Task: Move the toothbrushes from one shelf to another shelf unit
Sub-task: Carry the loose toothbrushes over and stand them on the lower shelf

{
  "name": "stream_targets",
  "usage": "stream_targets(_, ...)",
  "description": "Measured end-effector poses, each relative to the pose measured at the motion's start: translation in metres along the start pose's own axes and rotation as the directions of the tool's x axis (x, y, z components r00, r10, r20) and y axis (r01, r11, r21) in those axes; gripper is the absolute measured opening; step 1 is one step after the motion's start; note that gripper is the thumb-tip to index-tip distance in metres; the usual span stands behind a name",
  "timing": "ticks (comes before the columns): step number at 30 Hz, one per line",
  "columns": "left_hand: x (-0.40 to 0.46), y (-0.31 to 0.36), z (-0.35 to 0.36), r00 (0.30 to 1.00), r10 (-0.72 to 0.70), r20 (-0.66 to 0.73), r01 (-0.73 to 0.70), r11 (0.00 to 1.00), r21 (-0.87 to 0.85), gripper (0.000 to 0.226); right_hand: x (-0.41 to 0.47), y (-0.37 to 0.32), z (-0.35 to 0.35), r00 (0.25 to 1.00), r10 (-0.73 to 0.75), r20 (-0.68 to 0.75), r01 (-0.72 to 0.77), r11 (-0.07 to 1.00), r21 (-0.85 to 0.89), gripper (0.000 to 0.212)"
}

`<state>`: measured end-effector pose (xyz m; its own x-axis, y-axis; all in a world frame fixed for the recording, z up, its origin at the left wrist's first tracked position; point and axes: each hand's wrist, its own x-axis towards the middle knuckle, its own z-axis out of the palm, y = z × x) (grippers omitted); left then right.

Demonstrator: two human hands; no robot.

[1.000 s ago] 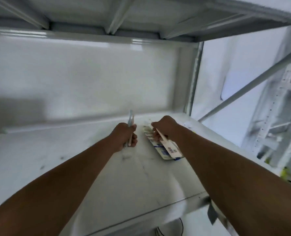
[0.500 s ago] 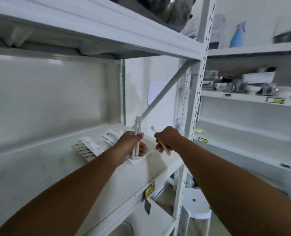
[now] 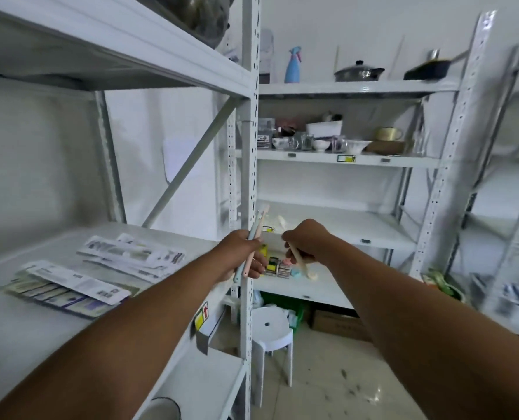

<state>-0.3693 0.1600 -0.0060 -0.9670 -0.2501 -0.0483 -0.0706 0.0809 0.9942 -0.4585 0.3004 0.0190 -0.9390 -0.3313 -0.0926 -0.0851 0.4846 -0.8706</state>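
White steel shelving fills the room, and two bare forearms reach forward in front of it. The left hand [image 3: 242, 256] has its grip clenched around two toothbrushes [image 3: 250, 248], one pale blue and one pink, held together and nearly upright, with their heads rising above the fist beside the perforated post [image 3: 250, 165]. The right hand [image 3: 307, 240] grips a single cream toothbrush [image 3: 298, 258], tilted so its lower end points down toward the shelf below; its upper end is blurred and appears to stick out above the knuckles.

To the left, on the near shelf [image 3: 18, 334], flat packets [image 3: 67, 288] lie fanned out, with a second bunch of packets behind them. A white stool [image 3: 270, 328] stands on the floor beside the post.

Past the hands, the neighbouring shelf unit [image 3: 346, 224] carries small coloured items [image 3: 278, 266] on its lower board. Higher up sit cups and bowls [image 3: 319, 144], and on the top board a blue spray bottle [image 3: 293, 65] and a lidded pot [image 3: 358, 72].
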Motion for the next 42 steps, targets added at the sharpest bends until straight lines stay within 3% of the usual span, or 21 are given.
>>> stream_targets(5,0.026,-0.009,0.043,0.991,-0.131,0.041,0.133,0.989,-0.057,0.013,-0.006,0.034,-0.030,0.992,0.096,-0.081,-0.092,0.994,0.053,0.021)
stream_targets(13,0.082,-0.026,0.092,0.977,-0.210,0.035,0.212,0.969,-0.124,0.011,0.009,0.084,-0.067,0.970,0.167,-0.174,-0.146,0.981,0.126,0.029)
stream_targets(17,0.119,-0.041,0.109,0.970,-0.240,0.031,0.242,0.961,-0.136,0.029,0.042,0.111,-0.081,0.956,0.206,-0.211,-0.169,0.969,0.179,0.031)
stream_targets(23,0.184,-0.056,0.134,0.967,-0.254,0.032,0.256,0.954,-0.157,0.033,0.113,0.148,-0.100,0.934,0.311,-0.174,-0.266,0.934,0.240,0.030)
stream_targets(32,0.293,-0.052,0.165,0.963,-0.267,0.046,0.271,0.952,-0.142,0.018,0.216,0.166,-0.155,0.942,0.301,-0.147,-0.250,0.925,0.287,0.037)
stream_targets(36,0.336,-0.054,0.177,0.966,-0.257,0.009,0.255,0.956,-0.144,0.022,0.255,0.177,-0.175,0.951,0.287,-0.118,-0.242,0.924,0.295,0.039)
stream_targets(42,0.401,-0.054,0.201,0.968,-0.242,0.062,0.247,0.961,-0.123,0.018,0.316,0.189,-0.197,0.944,0.302,-0.132,-0.244,0.910,0.336,0.037)
